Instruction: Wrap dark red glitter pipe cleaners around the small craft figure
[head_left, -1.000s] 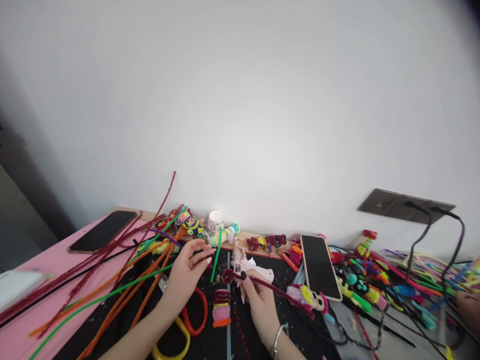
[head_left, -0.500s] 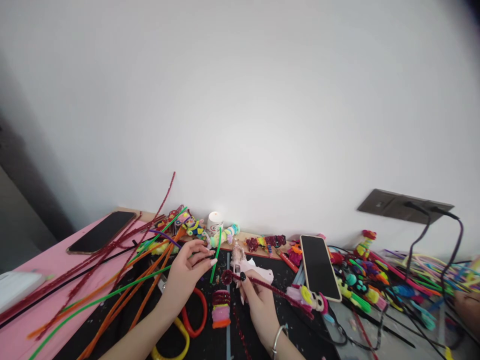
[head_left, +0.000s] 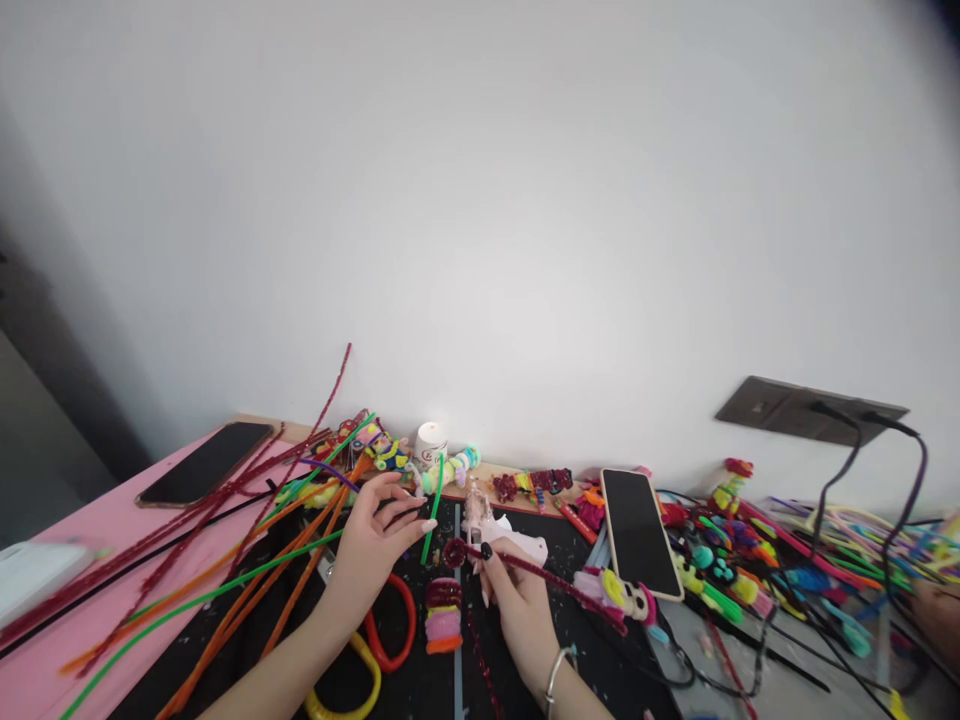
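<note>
My right hand pinches a dark red tinsel pipe cleaner, whose near end is wound into a small flat coil. To the left, my left hand is raised with thumb and fingers apart, its thumb tip close to a short green pipe cleaner. I cannot tell whether the thumb touches it. Between my wrists lies a stack of coiled pipe-cleaner rings in dark red, yellow, pink and orange. Behind my right hand rests a white glue gun. Scissors with red and yellow handles lie by my left forearm.
Phones lie at left and right. Long orange pipe cleaners cross the black mat. A small doll, a paper cup and a heap of coloured pieces surround my hands. Another person's hand shows at the right edge.
Almost nothing differs. Both hands keep the same pose, and the view has shifted very slightly.
</note>
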